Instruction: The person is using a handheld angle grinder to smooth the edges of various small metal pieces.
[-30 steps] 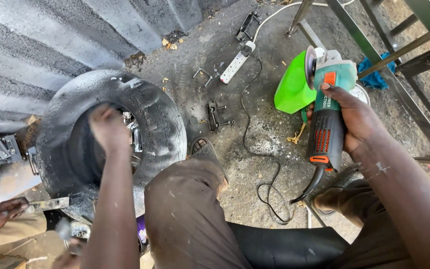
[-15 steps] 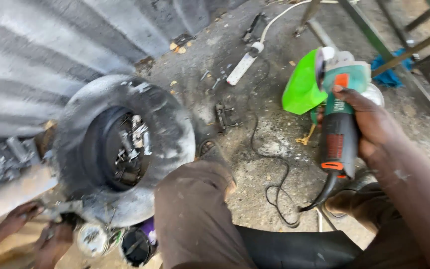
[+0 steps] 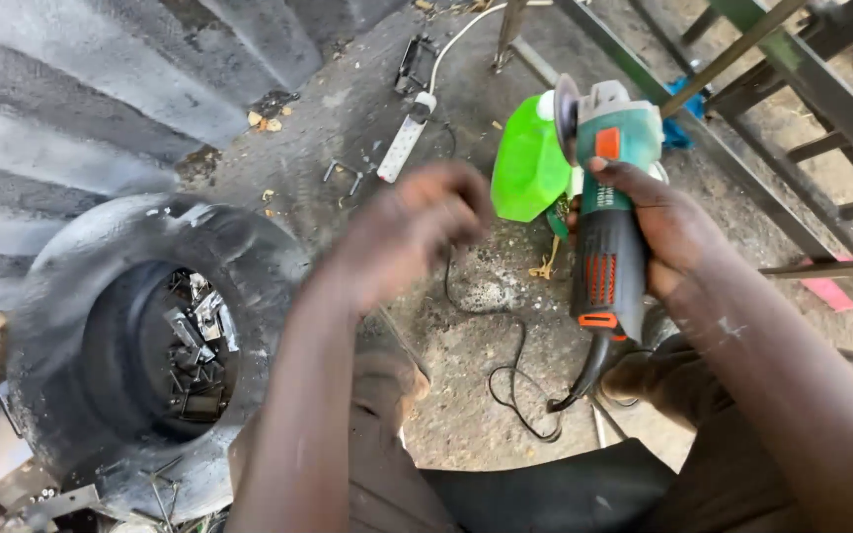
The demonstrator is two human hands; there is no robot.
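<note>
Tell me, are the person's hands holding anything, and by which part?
The right hand grips a teal and black corded angle grinder around its body, disc end pointing away. The left hand is blurred in mid-air; it seems to hold nothing.

Right hand [image 3: 668,232] grips an angle grinder [image 3: 606,212] by its body, disc end up, cord [image 3: 515,385] trailing onto the concrete. Left hand [image 3: 412,232], blurred, is raised mid-frame, holding nothing visible. A tyre [image 3: 101,296] lies lower left with metal scraps [image 3: 194,341] inside. Green container [image 3: 528,173] sits behind the grinder; a power strip [image 3: 405,143] lies beyond.
</note>
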